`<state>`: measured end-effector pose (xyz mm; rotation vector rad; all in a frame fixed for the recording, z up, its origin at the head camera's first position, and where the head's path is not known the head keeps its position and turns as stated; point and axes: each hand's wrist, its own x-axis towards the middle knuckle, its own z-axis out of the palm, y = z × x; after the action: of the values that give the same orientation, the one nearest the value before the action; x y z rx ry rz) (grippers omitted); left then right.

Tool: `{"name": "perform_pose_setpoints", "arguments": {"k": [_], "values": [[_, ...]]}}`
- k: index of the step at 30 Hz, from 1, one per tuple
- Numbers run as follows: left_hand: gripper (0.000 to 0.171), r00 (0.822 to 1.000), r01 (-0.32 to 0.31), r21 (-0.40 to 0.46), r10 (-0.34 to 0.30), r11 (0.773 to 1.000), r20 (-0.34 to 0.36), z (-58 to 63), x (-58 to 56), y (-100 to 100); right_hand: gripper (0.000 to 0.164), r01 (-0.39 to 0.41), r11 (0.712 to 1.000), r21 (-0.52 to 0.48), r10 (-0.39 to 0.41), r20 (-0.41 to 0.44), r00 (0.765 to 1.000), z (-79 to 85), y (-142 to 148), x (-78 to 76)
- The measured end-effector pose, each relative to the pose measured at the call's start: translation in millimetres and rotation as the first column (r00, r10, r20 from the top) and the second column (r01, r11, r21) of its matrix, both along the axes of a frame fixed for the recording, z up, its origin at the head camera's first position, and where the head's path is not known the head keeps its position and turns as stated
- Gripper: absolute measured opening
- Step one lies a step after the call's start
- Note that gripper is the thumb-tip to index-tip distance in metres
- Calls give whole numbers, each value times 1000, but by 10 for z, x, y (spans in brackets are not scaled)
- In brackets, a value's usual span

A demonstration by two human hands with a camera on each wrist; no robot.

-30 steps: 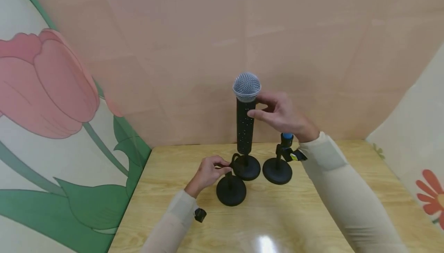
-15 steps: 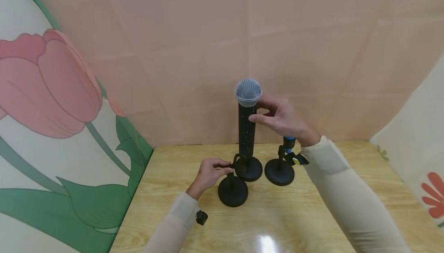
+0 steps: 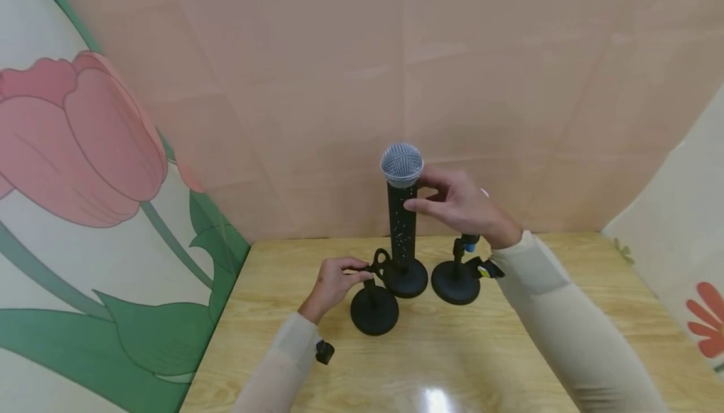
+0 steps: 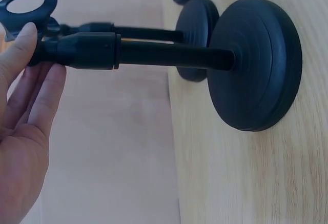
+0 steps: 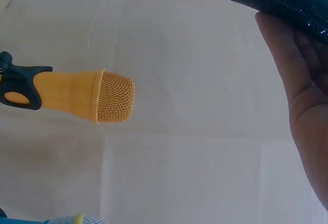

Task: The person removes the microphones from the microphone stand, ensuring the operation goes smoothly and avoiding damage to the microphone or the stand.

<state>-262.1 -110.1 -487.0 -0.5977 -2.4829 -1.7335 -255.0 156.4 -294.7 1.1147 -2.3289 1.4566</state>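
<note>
My right hand (image 3: 460, 205) holds a black, glitter-flecked microphone (image 3: 402, 218) upright by its upper handle, fingers and thumb around it just under the silver mesh head. In the head view its lower end overlaps the base of a middle stand. Lower and to the left, my left hand (image 3: 335, 287) pinches the top of a small black microphone stand (image 4: 169, 55) between thumb and fingers. That stand's clip (image 4: 38, 8) has an open loop, beside the microphone's lower end in the head view. The stand's round base (image 3: 374, 310) rests on the table.
Behind stands a second stand base (image 3: 407, 280); a third base (image 3: 455, 283) is to its right. An orange microphone (image 5: 77, 96) sits in a black clip, and a blue microphone (image 5: 66, 220) shows below it. A pink wall backs the wooden table (image 3: 481, 363).
My right hand has lowered the black microphone toward the clip's level. My left hand keeps its pinch, and the front stand has shifted slightly left relative to the others.
</note>
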Motion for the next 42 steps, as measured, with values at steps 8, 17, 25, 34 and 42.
{"name": "perform_pose_setpoints", "arguments": {"k": [8, 17, 25, 34, 42], "values": [[17, 994, -40, -64, 33, 997, -104, -13, -119, -82, 46, -15, 1000, -18, 15, -5, 1000, -64, -11, 1], [19, 976, -83, -84, 63, 993, -209, -10, -235, -149, 45, -18, 1000, 1, 18, 13, 1000, -97, -25, 28], [20, 977, -128, -92, 110, 988, -184, 11, -336, -174, 44, 10, 1000, 11, -10, 40, 999, -151, -34, 51], [22, 971, -182, -123, 158, 976, -181, 14, -482, -144, 44, 25, 999, 24, -26, 67, 997, -231, -14, 74], [21, 965, -215, -55, 204, 975, -165, 8, -614, -107, 41, 42, 999, 26, -43, 80, 996, -344, 14, 95]]}}
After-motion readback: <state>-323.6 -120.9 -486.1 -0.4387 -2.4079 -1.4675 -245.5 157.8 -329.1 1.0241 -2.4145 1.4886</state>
